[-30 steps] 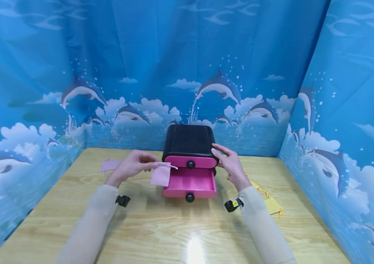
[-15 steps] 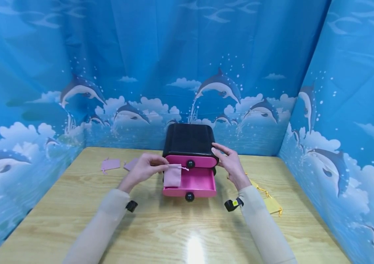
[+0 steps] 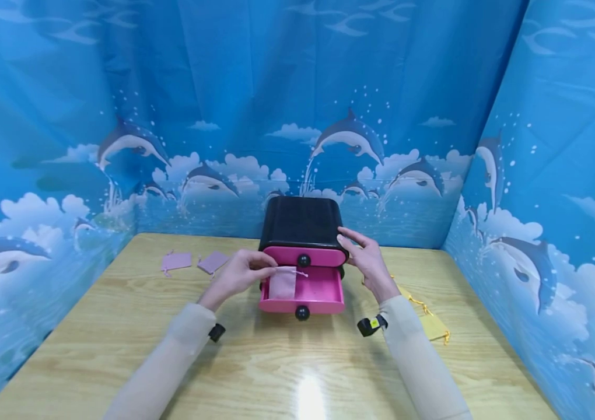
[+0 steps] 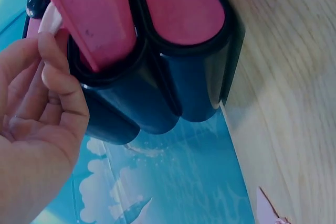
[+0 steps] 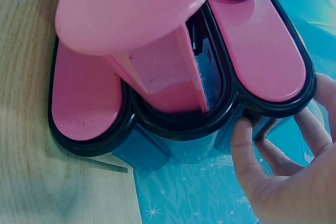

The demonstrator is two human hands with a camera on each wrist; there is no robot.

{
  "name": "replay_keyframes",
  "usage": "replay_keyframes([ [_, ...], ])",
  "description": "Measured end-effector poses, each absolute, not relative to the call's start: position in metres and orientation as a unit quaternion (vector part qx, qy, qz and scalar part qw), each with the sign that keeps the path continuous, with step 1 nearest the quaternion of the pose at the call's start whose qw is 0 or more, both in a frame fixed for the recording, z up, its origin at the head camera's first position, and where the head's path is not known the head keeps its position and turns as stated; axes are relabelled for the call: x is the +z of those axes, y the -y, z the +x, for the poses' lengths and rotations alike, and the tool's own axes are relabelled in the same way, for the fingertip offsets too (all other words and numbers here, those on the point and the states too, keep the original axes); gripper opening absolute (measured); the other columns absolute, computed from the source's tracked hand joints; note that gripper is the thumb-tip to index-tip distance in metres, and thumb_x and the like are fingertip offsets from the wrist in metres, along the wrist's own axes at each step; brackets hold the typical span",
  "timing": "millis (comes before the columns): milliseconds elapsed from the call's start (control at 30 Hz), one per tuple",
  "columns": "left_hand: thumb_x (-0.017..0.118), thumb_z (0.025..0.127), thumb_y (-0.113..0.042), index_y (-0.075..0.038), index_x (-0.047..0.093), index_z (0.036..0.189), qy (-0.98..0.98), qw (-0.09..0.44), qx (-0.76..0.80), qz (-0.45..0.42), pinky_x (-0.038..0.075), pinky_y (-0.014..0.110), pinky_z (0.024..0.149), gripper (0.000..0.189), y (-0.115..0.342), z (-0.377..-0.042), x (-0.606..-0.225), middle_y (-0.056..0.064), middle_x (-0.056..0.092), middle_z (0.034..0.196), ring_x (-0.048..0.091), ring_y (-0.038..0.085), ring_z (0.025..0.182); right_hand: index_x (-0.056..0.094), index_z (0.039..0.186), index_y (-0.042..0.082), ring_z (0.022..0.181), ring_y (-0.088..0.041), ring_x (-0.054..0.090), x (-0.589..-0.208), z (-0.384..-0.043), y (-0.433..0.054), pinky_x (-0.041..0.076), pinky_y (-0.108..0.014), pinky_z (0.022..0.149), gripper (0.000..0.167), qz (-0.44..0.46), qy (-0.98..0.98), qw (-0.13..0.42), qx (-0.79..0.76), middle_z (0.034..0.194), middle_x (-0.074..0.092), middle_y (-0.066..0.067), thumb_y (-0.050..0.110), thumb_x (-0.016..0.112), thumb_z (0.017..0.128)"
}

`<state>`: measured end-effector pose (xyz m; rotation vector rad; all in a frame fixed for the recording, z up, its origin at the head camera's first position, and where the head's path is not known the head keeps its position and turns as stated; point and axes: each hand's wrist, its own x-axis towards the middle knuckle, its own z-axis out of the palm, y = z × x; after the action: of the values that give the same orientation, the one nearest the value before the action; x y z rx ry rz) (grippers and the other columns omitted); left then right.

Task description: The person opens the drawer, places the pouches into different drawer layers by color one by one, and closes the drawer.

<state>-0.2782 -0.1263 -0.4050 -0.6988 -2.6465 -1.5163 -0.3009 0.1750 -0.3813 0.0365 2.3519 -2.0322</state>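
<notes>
My left hand (image 3: 242, 271) pinches a pale pink drawstring pouch (image 3: 283, 284) by its top edge. The pouch hangs at the left part of the pulled-out pink drawer (image 3: 324, 286), its lower end behind the drawer's front. In the left wrist view only a pale bit of the pouch (image 4: 50, 20) shows at the fingertips. My right hand (image 3: 368, 262) holds the right side of the black drawer cabinet (image 3: 303, 221). In the right wrist view its fingers (image 5: 247, 145) curl about the rounded side of the top tier. The pink top drawer (image 3: 282, 255) is closed.
Two lilac pouches (image 3: 177, 261) lie on the wooden table (image 3: 255, 361) left of the cabinet. Yellow drawstring pouches (image 3: 434, 326) lie to the right, partly behind the right forearm. A dolphin-printed blue curtain (image 3: 213, 116) stands behind and along the sides.
My left hand has carried the pale pink pouch rightward and slightly down, from beside the drawer to over it. A second lilac pouch has come into view. The right hand stays at the cabinet.
</notes>
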Motion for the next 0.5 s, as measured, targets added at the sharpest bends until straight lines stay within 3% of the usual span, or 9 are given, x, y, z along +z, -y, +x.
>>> replay_keyframes([
  [167,0.074,0.089,-0.017,-0.014,0.077,0.095,0.859,0.025,-0.465,-0.215,0.056,0.026,0.066,0.008,0.119,-0.277,-0.407,0.002,0.075,0.091,0.067,0.011,0.078,0.056,0.140,0.027,0.136,-0.025,0.046,-0.382,-0.302,-0.175,0.049,-0.045,0.102,0.052,0.012,-0.757,0.014,-0.653,0.155,0.039,0.000,0.045,0.066,0.092],
  [500,0.077,0.085,-0.015,-0.017,0.078,0.091,0.907,0.076,-0.364,-0.198,0.057,0.028,0.072,0.006,0.099,-0.269,-0.411,-0.004,0.073,0.086,0.063,0.009,0.078,0.057,0.139,0.029,0.132,-0.025,0.051,-0.383,-0.303,-0.175,0.050,-0.044,0.101,0.048,0.015,-0.755,0.017,-0.656,0.154,0.041,0.001,0.043,0.065,0.093],
])
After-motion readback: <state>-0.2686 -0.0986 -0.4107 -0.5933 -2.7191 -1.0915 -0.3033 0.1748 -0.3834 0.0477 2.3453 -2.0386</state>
